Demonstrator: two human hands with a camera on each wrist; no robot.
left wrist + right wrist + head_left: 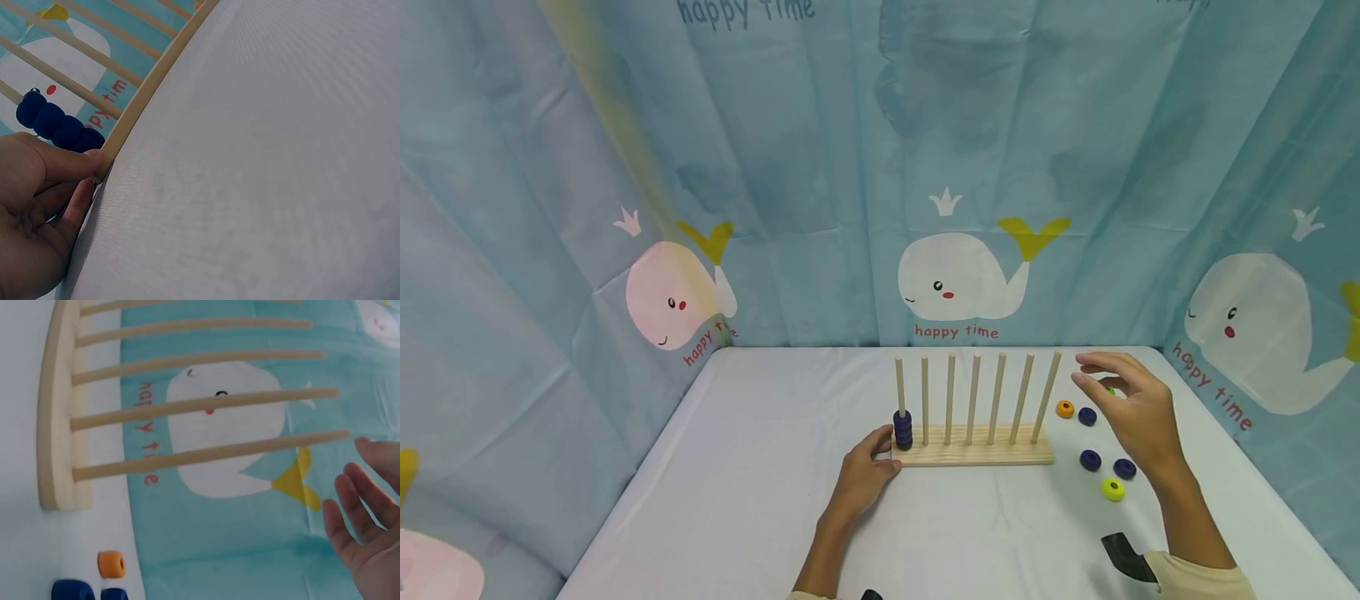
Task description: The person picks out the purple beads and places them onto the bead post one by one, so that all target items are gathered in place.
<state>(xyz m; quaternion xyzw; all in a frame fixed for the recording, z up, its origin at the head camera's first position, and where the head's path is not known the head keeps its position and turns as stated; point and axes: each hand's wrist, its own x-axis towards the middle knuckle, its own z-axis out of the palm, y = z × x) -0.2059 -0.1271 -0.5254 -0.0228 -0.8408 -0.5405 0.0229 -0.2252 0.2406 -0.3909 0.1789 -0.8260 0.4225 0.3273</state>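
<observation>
A wooden peg rack (973, 457) stands on the table, with a row of upright pegs. Several dark blue ring beads (903, 430) are stacked on its leftmost peg, also visible as blue beads (59, 128) in the left wrist view. My left hand (862, 477) grips the left end of the base; the left wrist view shows the thumb and fingers (69, 164) pinching its corner. Beyond the rightmost peg, my right hand (1138, 412) is raised in the air, fingers loosely bent and apart. Nothing shows between the fingers of the right hand (375, 519).
Loose beads lie right of the rack: an orange bead (1064, 409), blue beads (1090, 460) and a yellow-green bead (1112, 489). A green bead (1111, 390) is mostly hidden behind the right hand. A whale-print curtain (820, 167) surrounds the white-covered table (737, 467).
</observation>
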